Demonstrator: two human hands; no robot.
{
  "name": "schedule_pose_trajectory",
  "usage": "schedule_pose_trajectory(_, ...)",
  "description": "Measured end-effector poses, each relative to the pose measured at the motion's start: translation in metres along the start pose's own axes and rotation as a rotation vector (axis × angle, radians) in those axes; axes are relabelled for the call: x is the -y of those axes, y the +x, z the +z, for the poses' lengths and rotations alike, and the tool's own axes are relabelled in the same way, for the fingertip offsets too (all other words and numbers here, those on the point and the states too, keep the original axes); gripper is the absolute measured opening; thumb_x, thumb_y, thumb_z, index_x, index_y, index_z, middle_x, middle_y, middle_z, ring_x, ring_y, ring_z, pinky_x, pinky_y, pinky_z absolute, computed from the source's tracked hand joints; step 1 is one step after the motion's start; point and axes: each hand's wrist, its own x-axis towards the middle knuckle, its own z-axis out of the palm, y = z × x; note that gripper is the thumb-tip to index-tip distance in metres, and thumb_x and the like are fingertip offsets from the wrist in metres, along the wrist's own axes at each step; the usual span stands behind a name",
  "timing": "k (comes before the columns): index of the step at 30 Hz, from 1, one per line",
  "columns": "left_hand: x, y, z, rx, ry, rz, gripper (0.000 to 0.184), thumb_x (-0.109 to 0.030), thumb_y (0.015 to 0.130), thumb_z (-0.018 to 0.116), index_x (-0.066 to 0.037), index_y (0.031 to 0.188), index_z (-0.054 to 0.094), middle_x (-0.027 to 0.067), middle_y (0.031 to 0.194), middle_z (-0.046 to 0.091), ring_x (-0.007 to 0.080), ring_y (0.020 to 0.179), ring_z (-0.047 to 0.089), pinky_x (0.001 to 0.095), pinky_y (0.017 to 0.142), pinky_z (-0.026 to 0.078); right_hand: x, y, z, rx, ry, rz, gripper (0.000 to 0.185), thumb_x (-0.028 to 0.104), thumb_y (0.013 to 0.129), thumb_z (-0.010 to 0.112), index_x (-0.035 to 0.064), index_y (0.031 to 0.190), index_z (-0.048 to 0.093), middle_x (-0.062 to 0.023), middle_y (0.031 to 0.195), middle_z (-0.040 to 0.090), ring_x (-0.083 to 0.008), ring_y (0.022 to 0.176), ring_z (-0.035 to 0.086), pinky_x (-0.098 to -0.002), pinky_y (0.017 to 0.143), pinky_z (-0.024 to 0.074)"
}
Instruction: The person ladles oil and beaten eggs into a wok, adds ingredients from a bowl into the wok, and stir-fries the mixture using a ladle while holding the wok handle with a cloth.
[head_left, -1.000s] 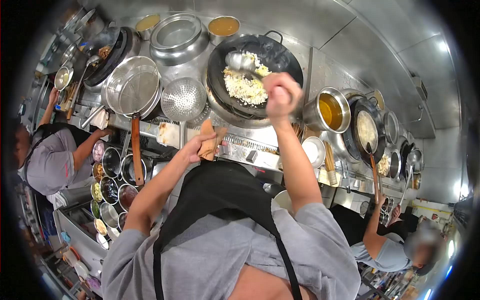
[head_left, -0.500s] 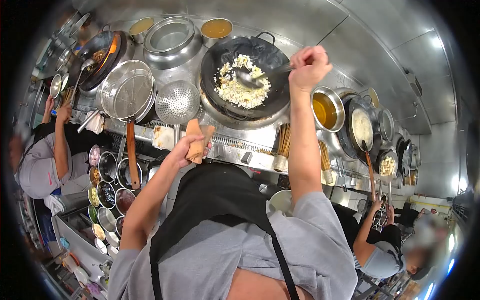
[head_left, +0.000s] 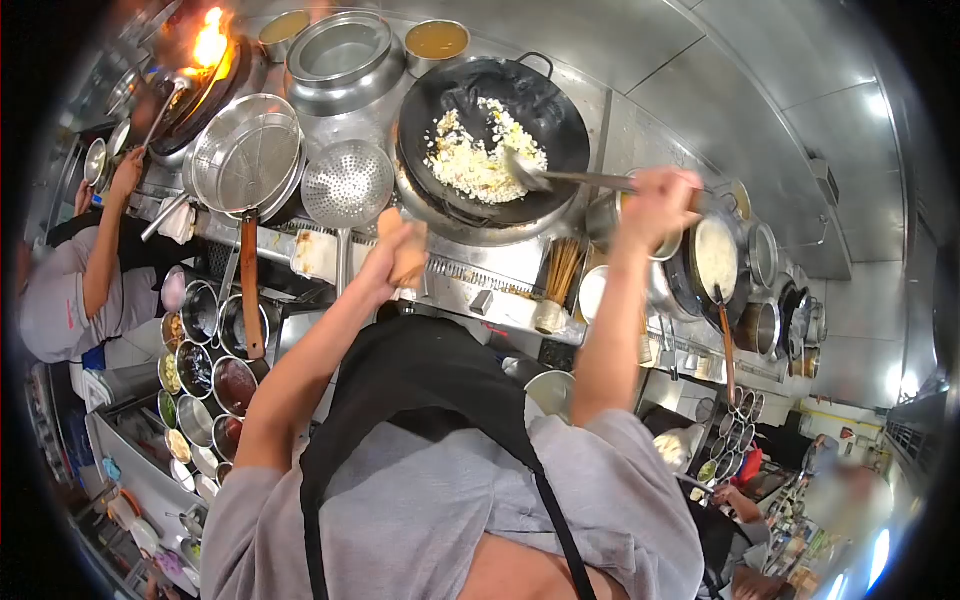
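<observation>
The black wok [head_left: 560,125] sits on the burner ahead, with chopped white and yellow food [head_left: 470,165] in it. My right hand [head_left: 660,200], slightly blurred, is closed round the handle of a metal ladle [head_left: 580,179] to the right of the wok. The ladle's bowl touches the right part of the food. Near the wok's lower left edge, my left hand [head_left: 395,255] is wrapped round a folded tan cloth [head_left: 408,262]. What the cloth covers, if anything, cannot be made out.
A perforated skimmer [head_left: 348,185] and a wire strainer [head_left: 245,155] lie left of the wok. Flames [head_left: 210,45] rise from another wok near a co-worker's arm [head_left: 105,240]. A bamboo brush [head_left: 558,285] stands below the wok; another person works at lower right.
My right hand has moved right and down with the ladle, whose bowl has shifted to the food's right side. Flames have appeared at the left wok. The right co-worker has moved away from the stove.
</observation>
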Motion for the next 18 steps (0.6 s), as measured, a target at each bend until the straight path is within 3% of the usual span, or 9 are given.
schedule_pose_trajectory(1,-0.004,0.017,0.012,-0.01,-0.026,0.028,0.04,-0.042,0.093,0.051,-0.007,0.114,0.052,0.0084,0.091,0.062,0.0196,0.077,0.063,0.0342,0.066,0.053,-0.021,-0.006,0.007,-0.391,-0.062,-0.025,0.017,0.005,0.088,0.044,0.0072,0.072,0.038,-0.0013,0.055,0.041,-0.0106,0.046,0.036,-0.027,0.042,0.0302)
schedule_pose_trajectory(4,-0.011,0.051,0.058,-0.034,-0.122,0.019,0.047,-0.049,0.094,0.045,-0.007,0.114,0.053,0.0056,0.091,0.062,0.0208,0.078,0.063,0.0357,0.067,0.052,-0.013,-0.064,0.092,-0.259,0.086,-0.029,0.027,0.0,0.086,0.039,0.0086,0.061,0.039,-0.0019,0.048,0.042,-0.0107,0.042,0.038,-0.0289,0.046,0.0402)
schedule_pose_trajectory(5,-0.004,0.076,0.054,0.02,-0.098,0.022,0.048,-0.051,0.096,0.041,-0.007,0.11,0.054,0.0072,0.091,0.062,0.0216,0.077,0.063,0.035,0.068,0.052,0.002,-0.086,0.11,-0.046,-0.072,-0.187,0.026,-0.003,0.085,0.041,0.0073,0.061,0.04,-0.0032,0.049,0.044,-0.0108,0.044,0.042,-0.0278,0.047,0.0426)
schedule_pose_trajectory(7,0.015,0.112,0.047,0.146,-0.043,0.18,0.042,-0.046,0.095,0.045,-0.006,0.105,0.053,0.0086,0.09,0.062,0.0215,0.075,0.063,0.0364,0.064,0.053,-0.004,-0.118,0.132,0.001,-0.307,-0.262,0.019,-0.001,0.084,0.049,0.0019,0.065,0.048,-0.0045,0.06,0.051,-0.0087,0.054,0.048,-0.0255,0.05,0.0417)
schedule_pose_trajectory(8,0.027,0.13,0.041,0.186,-0.022,0.226,0.04,-0.044,0.095,0.046,-0.006,0.103,0.053,0.0091,0.09,0.062,0.0215,0.074,0.063,0.0369,0.063,0.053,-0.028,-0.113,0.123,0.054,-0.319,-0.21,0.018,-0.002,0.083,0.051,0.0013,0.066,0.049,-0.004,0.062,0.051,-0.0083,0.055,0.047,-0.0253,0.049,0.0399)
schedule_pose_trajectory(11,0.036,0.167,0.036,-0.054,-0.03,0.021,0.025,-0.029,0.091,0.051,-0.004,0.094,0.052,0.0107,0.084,0.06,0.0242,0.07,0.062,0.0421,0.056,0.052,-0.071,-0.041,0.103,0.04,-0.236,-0.119,0.02,-0.002,0.08,0.058,0.003,0.063,0.049,-0.0012,0.06,0.048,-0.008,0.054,0.047,-0.0242,0.051,0.037)
schedule_pose_trajectory(14,0.035,0.183,0.041,-0.237,-0.118,-0.007,0.018,-0.012,0.084,0.048,-0.001,0.098,0.046,0.0123,0.083,0.057,0.0275,0.063,0.059,0.0445,0.046,0.048,0.019,-0.011,0.097,0.082,-0.035,0.242,0.02,-0.003,0.08,0.054,0.004,0.063,0.046,0.0007,0.054,0.043,-0.0071,0.045,0.037,-0.0253,0.044,0.0317)
schedule_pose_trajectory(17,0.042,0.153,0.037,0.0,-0.088,-0.089,0.022,-0.014,0.085,0.048,-0.001,0.102,0.045,0.0128,0.087,0.057,0.0282,0.065,0.06,0.0447,0.049,0.05,0.02,-0.009,0.069,0.167,-0.047,0.271,0.023,-0.003,0.079,0.048,0.0058,0.059,0.04,0.0009,0.048,0.036,-0.0085,0.041,0.028,-0.0282,0.042,0.0284)
schedule_pose_trajectory(18,0.025,0.096,0.086,-0.246,-0.126,-0.098,0.019,-0.016,0.086,0.049,-0.002,0.099,0.049,0.012,0.085,0.058,0.0284,0.067,0.06,0.0462,0.054,0.052,0.004,0.008,0.052,0.131,0.049,0.235,0.023,-0.002,0.079,0.049,0.0061,0.059,0.041,0.0012,0.049,0.038,-0.008,0.041,0.031,-0.0266,0.041,0.0288)
